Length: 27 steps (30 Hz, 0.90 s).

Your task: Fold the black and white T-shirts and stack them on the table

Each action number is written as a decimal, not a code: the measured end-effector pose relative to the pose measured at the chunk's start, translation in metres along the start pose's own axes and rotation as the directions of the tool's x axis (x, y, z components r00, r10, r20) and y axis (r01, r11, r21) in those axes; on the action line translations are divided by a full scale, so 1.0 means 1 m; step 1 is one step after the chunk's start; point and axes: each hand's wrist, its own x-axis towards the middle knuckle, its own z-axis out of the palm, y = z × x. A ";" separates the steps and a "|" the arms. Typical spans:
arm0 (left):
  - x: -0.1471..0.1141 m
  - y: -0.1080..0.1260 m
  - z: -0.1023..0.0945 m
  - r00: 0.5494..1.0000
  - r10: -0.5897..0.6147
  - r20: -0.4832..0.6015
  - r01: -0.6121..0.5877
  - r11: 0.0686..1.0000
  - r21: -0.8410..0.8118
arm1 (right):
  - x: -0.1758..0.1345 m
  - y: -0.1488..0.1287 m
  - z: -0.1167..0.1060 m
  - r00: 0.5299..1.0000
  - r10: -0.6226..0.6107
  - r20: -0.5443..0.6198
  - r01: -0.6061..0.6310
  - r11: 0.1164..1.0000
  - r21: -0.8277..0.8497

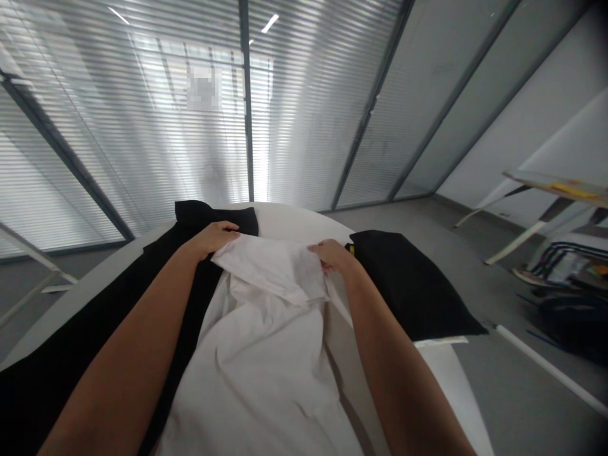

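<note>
White garment (266, 361) is laid out lengthwise on a round-edged white surface (294, 217), its long axis running away from the wearer, from the bottom edge of the view to the two hands. Its far end, where a flatter flap is seen above loose wrinkles, is spanned by both hands, so neither is clearly nearer. The far left corner is gripped by the left hand (216, 239), whose fingers are drawn together over the cloth; its thumb is hidden. The far right corner is pinched by the right hand (332, 254), with the thumb on top and the other fingers curled mostly out of sight. The body of the garment is thus placed between the forearms, flanked on the left by a long black cloth (90, 310) and on the right by a flat black cloth (413, 285).
</note>
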 end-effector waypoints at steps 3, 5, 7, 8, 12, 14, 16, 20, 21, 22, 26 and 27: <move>-0.003 0.003 -0.001 0.998 -0.011 0.061 0.025 0.975 -0.220 | 0.002 0.000 0.002 0.999 -0.006 0.038 0.002 0.996 0.094; -0.004 0.003 -0.001 0.996 -0.001 0.091 0.033 0.936 -0.350 | 0.002 0.001 0.001 0.999 -0.019 0.039 0.015 0.995 0.094; -0.005 0.002 -0.001 0.994 0.015 0.109 0.032 0.908 -0.418 | 0.002 0.003 -0.001 0.999 -0.022 0.040 0.017 0.993 0.114; -0.005 0.001 -0.001 0.993 0.026 0.114 0.026 0.899 -0.437 | 0.002 0.004 -0.001 0.999 -0.019 0.043 0.013 0.991 0.135; -0.005 0.001 0.000 0.992 0.103 0.073 -0.055 0.874 -0.483 | -0.006 0.000 -0.003 0.999 -0.033 -0.002 0.033 0.976 0.215; -0.003 0.001 0.000 0.984 0.177 0.007 -0.149 0.850 -0.505 | -0.011 -0.007 -0.006 0.992 -0.054 -0.110 0.085 0.952 0.294; 0.001 -0.002 0.000 0.963 0.253 -0.093 -0.266 0.824 -0.500 | -0.016 -0.015 -0.009 0.968 -0.098 -0.229 0.194 0.875 0.444; 0.011 -0.018 0.001 0.914 0.305 -0.267 -0.377 0.882 -0.283 | -0.021 -0.026 -0.007 0.908 -0.241 -0.343 0.411 0.668 0.620; 0.013 -0.023 0.001 0.911 0.301 -0.282 -0.360 0.914 -0.188 | -0.020 -0.027 -0.004 0.902 -0.255 -0.348 0.424 0.666 0.613; 0.014 -0.027 0.001 0.911 0.298 -0.286 -0.334 0.939 -0.086 | -0.018 -0.026 -0.001 0.899 -0.260 -0.352 0.428 0.686 0.589; 0.018 -0.032 -0.002 0.917 0.325 -0.230 -0.264 0.929 0.258 | -0.007 -0.019 0.008 0.946 -0.230 -0.228 0.298 0.893 0.337; 0.018 -0.030 -0.004 0.922 0.305 -0.239 -0.227 0.925 0.304 | -0.004 -0.018 0.009 0.965 -0.207 -0.161 0.244 0.933 0.264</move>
